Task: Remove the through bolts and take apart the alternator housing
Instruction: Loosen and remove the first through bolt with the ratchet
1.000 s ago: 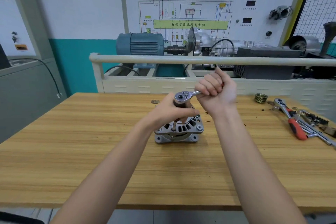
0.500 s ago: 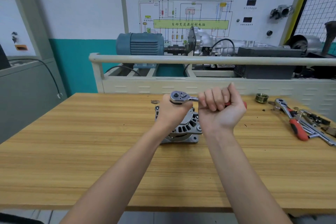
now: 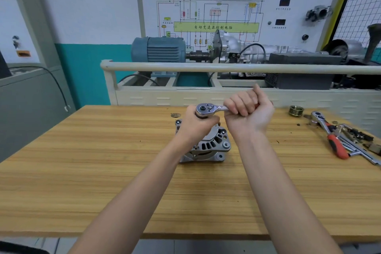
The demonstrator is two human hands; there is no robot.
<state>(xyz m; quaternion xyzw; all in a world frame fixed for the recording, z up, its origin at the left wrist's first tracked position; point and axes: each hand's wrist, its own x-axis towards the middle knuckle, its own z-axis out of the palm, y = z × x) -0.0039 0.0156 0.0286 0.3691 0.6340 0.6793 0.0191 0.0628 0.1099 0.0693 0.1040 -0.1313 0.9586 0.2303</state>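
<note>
Ratchet [image 3: 208, 108] swung back (handle gripped) over wooden bench [image 3: 103, 161].

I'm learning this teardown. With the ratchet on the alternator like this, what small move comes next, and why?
Probably another swing of the handle. The right hand grips the ratchet handle, the left hand steadies its head over the alternator, and the housing halves look joined, so the bolt likely isn't out yet.

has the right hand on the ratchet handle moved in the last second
Yes. The right hand swung the ratchet handle out to the right, then back toward the far rail, above the alternator.
</note>
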